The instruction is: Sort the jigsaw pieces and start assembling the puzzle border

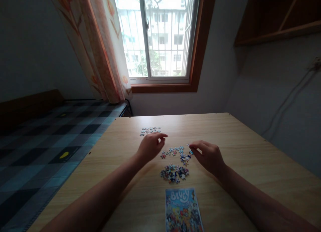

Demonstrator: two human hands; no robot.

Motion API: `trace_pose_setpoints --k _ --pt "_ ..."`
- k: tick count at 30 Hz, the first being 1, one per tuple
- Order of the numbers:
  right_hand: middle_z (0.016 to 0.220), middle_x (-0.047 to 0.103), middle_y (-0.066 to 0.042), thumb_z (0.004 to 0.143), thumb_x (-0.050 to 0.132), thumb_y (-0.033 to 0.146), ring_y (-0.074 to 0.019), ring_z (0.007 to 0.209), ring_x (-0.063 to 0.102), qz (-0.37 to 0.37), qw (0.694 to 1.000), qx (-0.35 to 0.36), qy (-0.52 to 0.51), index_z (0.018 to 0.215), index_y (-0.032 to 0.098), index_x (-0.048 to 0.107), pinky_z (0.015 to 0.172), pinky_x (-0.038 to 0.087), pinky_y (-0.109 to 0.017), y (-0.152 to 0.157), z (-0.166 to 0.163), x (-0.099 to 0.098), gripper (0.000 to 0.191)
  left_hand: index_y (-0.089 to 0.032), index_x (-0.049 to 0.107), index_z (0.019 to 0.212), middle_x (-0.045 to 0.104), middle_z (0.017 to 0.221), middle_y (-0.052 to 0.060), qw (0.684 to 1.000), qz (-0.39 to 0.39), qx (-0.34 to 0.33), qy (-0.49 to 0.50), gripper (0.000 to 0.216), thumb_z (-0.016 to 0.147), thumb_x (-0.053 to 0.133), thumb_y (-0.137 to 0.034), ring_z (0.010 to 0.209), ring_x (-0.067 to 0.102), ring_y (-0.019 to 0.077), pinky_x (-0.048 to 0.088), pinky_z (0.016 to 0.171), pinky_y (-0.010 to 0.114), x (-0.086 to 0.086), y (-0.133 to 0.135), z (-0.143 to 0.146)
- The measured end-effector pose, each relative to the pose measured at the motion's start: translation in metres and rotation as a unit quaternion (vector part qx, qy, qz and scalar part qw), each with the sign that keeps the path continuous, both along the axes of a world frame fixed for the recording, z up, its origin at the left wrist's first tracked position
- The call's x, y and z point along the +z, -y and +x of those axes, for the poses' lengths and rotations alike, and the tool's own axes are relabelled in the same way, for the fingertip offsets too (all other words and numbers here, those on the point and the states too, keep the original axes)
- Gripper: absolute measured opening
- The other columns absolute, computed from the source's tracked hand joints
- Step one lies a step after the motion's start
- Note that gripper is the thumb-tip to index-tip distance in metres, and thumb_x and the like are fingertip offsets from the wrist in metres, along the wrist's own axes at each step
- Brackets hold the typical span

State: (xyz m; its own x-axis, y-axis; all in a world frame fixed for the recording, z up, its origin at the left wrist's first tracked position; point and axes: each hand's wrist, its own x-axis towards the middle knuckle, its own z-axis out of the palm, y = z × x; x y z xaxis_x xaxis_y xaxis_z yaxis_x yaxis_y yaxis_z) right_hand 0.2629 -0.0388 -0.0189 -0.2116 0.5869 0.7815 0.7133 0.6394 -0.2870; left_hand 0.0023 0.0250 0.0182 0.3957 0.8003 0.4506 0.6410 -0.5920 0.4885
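My right hand (207,155) pinches a small jigsaw piece (188,145) between thumb and fingertips, just above the table. To its left, my left hand (151,146) hovers with the index finger stretched out and the thumb a little apart; I see nothing in it. Between the hands lies a partly joined band of puzzle pieces (173,151), bending down toward me at its right end. Nearer to me is a heap of loose, mixed pieces (172,173). Beyond my left hand, several pieces (150,129) are spread in rows.
A picture card (184,208) marked "Bluey" lies near the front of the wooden table (250,151). A bed with a checked cover (75,135) stands along the left side. Ahead are a window (167,41) and a curtain (100,44); a shelf (278,34) hangs at upper right.
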Motion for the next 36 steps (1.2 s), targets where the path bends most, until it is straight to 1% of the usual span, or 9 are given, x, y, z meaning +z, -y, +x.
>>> trace_pose_setpoints --k 3,8,14,17,22,26,31,34,36 --pt "0.091 0.077 -0.003 0.09 0.065 0.015 -0.0149 0.081 0.072 0.036 0.998 0.056 0.001 0.095 0.024 0.07 0.074 0.056 -0.025 0.009 -0.008 0.006 0.011 -0.02 0.074 0.103 0.072 0.077 0.002 0.982 -0.147 -0.065 0.096 0.024 0.087 0.061 -0.032 0.059 0.059 0.0113 0.05 0.062 0.025 0.005 0.03 0.033" --pt "0.094 0.077 -0.004 0.089 0.068 0.015 -0.0146 0.083 0.073 0.044 0.994 0.099 -0.001 0.1 0.024 0.071 0.074 0.057 -0.025 0.015 -0.014 0.006 0.015 -0.015 0.067 0.089 0.065 0.074 0.002 0.904 -0.356 -0.099 0.214 0.02 0.081 0.066 -0.033 0.059 0.059 0.0105 0.044 0.049 0.02 0.001 0.049 0.049" --pt "0.097 0.078 -0.004 0.09 0.065 0.016 -0.0138 0.083 0.073 0.043 0.99 0.134 0.03 0.104 0.023 0.072 0.075 0.058 -0.024 0.013 -0.019 0.001 0.017 -0.016 0.065 0.087 0.061 0.071 0.0 0.853 -0.459 -0.059 0.242 0.019 0.075 0.068 -0.031 0.058 0.054 0.0103 0.035 0.038 0.016 -0.004 0.045 0.046" --pt "0.102 0.077 -0.005 0.092 0.061 0.016 -0.0147 0.087 0.073 0.017 0.991 0.122 0.047 0.111 0.024 0.071 0.077 0.059 -0.025 0.013 -0.016 0.0 0.023 -0.016 0.069 0.088 0.065 0.07 0.001 0.889 -0.415 -0.031 0.191 0.016 0.078 0.065 -0.028 0.055 0.052 0.01 0.039 0.042 0.019 0.002 0.025 0.031" --pt "0.101 0.076 -0.006 0.093 0.055 0.016 -0.017 0.088 0.073 -0.025 0.997 0.071 0.018 0.106 0.025 0.072 0.076 0.06 -0.028 0.007 0.0 -0.002 0.023 -0.018 0.074 0.082 0.075 0.08 0.003 0.979 -0.196 0.052 0.016 0.012 0.078 0.064 -0.021 0.074 0.066 0.0155 0.05 0.069 0.026 0.011 -0.029 -0.027" --pt "0.096 0.075 -0.007 0.092 0.054 0.015 -0.017 0.08 0.072 -0.042 0.998 0.041 -0.028 0.099 0.023 0.073 0.07 0.061 -0.028 0.0 0.008 -0.006 0.022 -0.023 0.076 0.085 0.077 0.085 0.001 0.976 -0.111 0.135 -0.131 0.015 0.08 0.062 -0.025 0.078 0.068 0.0176 0.046 0.068 0.026 0.002 -0.043 -0.055" --pt "0.094 0.075 -0.006 0.09 0.054 0.013 -0.0162 0.077 0.07 -0.045 0.998 0.032 -0.04 0.097 0.022 0.072 0.066 0.059 -0.026 -0.002 0.011 -0.005 0.021 -0.024 0.076 0.091 0.075 0.096 0.004 0.958 -0.024 0.203 -0.203 0.02 0.087 0.058 -0.032 0.085 0.067 0.0209 0.046 0.071 0.028 -0.005 -0.041 -0.061" --pt "0.094 0.074 -0.006 0.09 0.054 0.012 -0.0165 0.078 0.07 -0.045 0.998 0.03 -0.043 0.097 0.022 0.072 0.065 0.058 -0.026 -0.002 0.011 -0.005 0.022 -0.023 0.078 0.096 0.073 0.099 0.006 0.953 0.0 0.217 -0.212 0.025 0.089 0.056 -0.035 0.084 0.066 0.0203 0.046 0.07 0.027 0.003 -0.049 -0.074" --pt "0.093 0.074 -0.006 0.09 0.054 0.012 -0.0167 0.078 0.07 -0.046 0.997 0.03 -0.045 0.096 0.022 0.072 0.065 0.058 -0.026 -0.002 0.011 -0.006 0.022 -0.024 0.079 0.096 0.073 0.097 0.005 0.956 -0.014 0.176 -0.235 0.025 0.088 0.057 -0.033 0.079 0.065 0.0184 0.045 0.069 0.026 0.008 -0.055 -0.084"
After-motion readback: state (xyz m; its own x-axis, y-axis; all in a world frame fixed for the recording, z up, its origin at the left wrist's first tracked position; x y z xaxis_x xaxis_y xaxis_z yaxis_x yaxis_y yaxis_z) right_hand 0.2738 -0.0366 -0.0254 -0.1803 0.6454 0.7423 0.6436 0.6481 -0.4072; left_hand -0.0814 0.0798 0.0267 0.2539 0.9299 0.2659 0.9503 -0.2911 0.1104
